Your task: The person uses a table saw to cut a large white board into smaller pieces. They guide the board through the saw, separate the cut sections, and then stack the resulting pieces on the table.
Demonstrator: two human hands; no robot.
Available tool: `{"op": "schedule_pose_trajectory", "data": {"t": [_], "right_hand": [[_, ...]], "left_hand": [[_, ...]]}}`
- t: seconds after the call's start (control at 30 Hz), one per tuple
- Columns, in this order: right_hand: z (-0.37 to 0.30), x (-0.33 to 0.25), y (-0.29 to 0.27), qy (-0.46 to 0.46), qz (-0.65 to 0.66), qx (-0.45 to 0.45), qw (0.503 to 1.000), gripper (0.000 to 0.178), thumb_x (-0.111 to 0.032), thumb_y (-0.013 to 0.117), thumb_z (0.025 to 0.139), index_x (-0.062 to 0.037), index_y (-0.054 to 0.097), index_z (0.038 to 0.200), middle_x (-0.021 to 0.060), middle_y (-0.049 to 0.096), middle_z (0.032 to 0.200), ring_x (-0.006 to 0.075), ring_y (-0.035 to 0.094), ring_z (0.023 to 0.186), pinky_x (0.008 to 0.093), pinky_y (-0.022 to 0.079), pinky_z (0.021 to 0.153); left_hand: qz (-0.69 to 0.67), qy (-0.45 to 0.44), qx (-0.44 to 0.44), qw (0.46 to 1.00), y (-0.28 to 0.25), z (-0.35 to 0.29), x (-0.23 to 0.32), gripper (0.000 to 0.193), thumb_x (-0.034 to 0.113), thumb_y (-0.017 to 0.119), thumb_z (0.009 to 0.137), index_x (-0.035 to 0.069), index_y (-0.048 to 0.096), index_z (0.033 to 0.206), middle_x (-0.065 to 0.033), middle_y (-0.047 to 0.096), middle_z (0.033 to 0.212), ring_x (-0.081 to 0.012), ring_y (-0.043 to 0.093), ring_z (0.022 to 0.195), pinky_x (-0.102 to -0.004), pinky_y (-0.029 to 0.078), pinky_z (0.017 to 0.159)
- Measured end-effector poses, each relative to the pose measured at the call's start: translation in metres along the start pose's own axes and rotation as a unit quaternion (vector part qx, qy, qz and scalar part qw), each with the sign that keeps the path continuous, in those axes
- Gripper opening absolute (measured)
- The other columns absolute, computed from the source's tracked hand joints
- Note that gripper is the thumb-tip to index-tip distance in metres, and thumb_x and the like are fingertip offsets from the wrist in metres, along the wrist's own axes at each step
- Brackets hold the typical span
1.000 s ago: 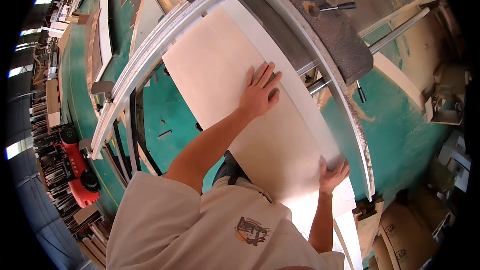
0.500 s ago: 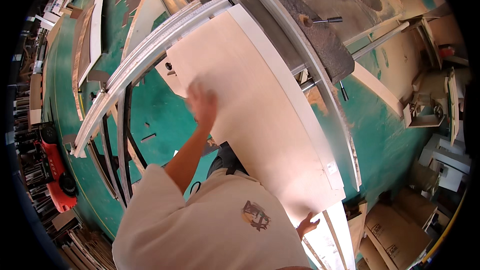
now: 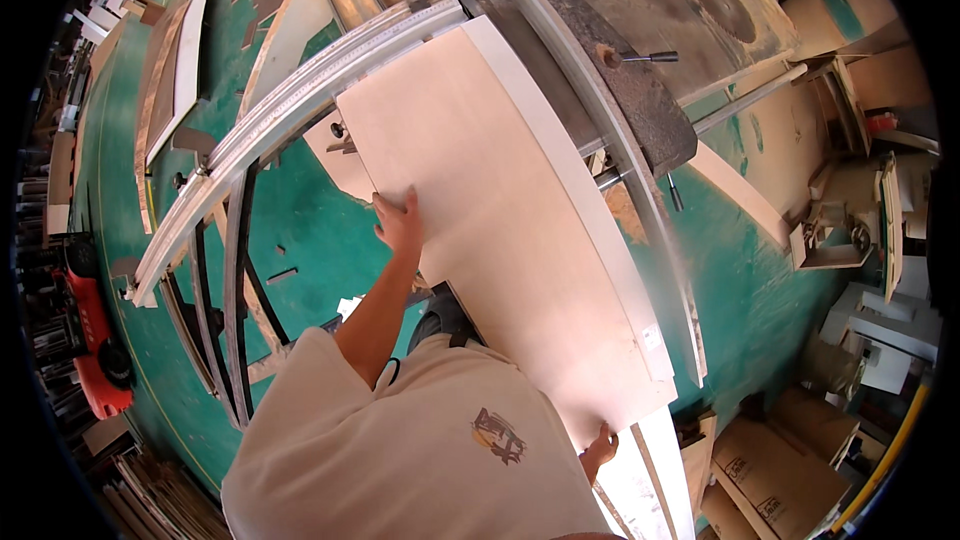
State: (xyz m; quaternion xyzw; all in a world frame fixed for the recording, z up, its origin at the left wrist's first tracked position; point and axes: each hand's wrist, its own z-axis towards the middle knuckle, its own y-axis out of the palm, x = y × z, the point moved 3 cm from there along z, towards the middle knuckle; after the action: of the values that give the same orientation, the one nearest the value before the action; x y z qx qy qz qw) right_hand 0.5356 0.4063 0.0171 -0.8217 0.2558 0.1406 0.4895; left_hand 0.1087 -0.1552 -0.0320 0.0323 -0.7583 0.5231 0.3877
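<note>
A large pale plywood panel [image 3: 500, 180] lies in front of me on a sliding-table saw, reaching from the far fence down to my body. My left hand [image 3: 400, 225] is at its left edge, thumb on the top face and the other fingers at the edge, their tips partly hidden. Down at the panel's near end, my right hand [image 3: 600, 447] holds the edge with a fingertip showing on top; its remaining fingers are hidden. Under the panel's left side a smaller board [image 3: 343, 162] with a dark knob [image 3: 337, 130] sticks out.
A curved-looking metal fence [image 3: 290, 110] with a scale crosses the far left. Right of the panel runs a metal rip fence [image 3: 610, 120] with black-handled levers [image 3: 650, 57]. A round saw blade [image 3: 723, 8] lies on the far table. Cardboard boxes [image 3: 775, 465] stand at the lower right.
My left hand has come from sweeping over the panel's face to its left edge. My right hand has closed against the near edge. The whole view has shifted slightly.
</note>
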Motion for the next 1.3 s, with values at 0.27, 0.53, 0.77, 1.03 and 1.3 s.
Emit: {"op": "schedule_pose_trajectory", "data": {"t": [0.27,0.53,0.77,1.03,1.3], "right_hand": [[-0.005,-0.031,0.009,0.009,0.118,-0.063,0.991,0.058,-0.015,0.074,0.096,0.0045,0.056,0.147,0.0206,0.069,0.128,0.0319,0.068,0.109,0.0446,0.059,0.084],[0.018,-0.021,0.008,-0.017,0.043,-0.048,0.998,0.063,-0.019,0.074,0.092,0.0027,0.059,0.149,0.0185,0.067,0.133,0.0299,0.067,0.110,0.0449,0.055,0.089],[0.030,-0.020,0.001,-0.122,-0.119,0.047,0.984,0.057,-0.020,0.074,0.094,-0.0044,0.060,0.148,0.0168,0.065,0.133,0.0310,0.066,0.109,0.0447,0.056,0.083],[-0.074,-0.212,0.101,-0.617,-0.145,-0.054,0.771,0.040,-0.010,0.074,0.097,-0.0001,0.066,0.135,0.0220,0.062,0.130,0.0407,0.060,0.123,0.0529,0.052,0.103],[-0.041,-0.285,0.171,-0.663,-0.213,-0.110,0.709,0.096,-0.039,0.090,0.082,0.0002,0.046,0.157,0.0272,0.050,0.154,0.0479,0.046,0.141,0.0602,0.039,0.116]], "left_hand": [[0.060,0.036,0.076,0.995,0.020,0.009,0.002,0.099,0.063,0.068,0.095,0.007,0.029,0.167,-0.0293,0.030,0.169,-0.0482,0.030,0.155,-0.0612,0.028,0.124],[0.032,-0.025,0.030,0.999,0.013,-0.004,0.033,0.097,0.065,0.068,0.094,0.017,0.029,0.169,-0.0241,0.021,0.173,-0.0447,0.024,0.159,-0.0628,0.027,0.124],[0.022,-0.036,0.027,0.999,0.013,-0.007,0.033,0.096,0.065,0.070,0.093,0.019,0.032,0.168,-0.0231,0.024,0.172,-0.0448,0.027,0.157,-0.0629,0.029,0.122],[-0.091,0.041,-0.004,0.995,0.004,0.019,-0.004,0.106,0.056,0.084,0.086,0.014,0.032,0.167,-0.0299,0.034,0.164,-0.0496,0.045,0.144,-0.0558,0.044,0.115],[-0.242,-0.133,-0.179,0.944,-0.008,0.055,-0.003,0.106,0.064,0.086,0.083,-0.007,0.048,0.152,-0.0235,0.059,0.145,-0.0327,0.064,0.127,-0.0479,0.056,0.101]]}}
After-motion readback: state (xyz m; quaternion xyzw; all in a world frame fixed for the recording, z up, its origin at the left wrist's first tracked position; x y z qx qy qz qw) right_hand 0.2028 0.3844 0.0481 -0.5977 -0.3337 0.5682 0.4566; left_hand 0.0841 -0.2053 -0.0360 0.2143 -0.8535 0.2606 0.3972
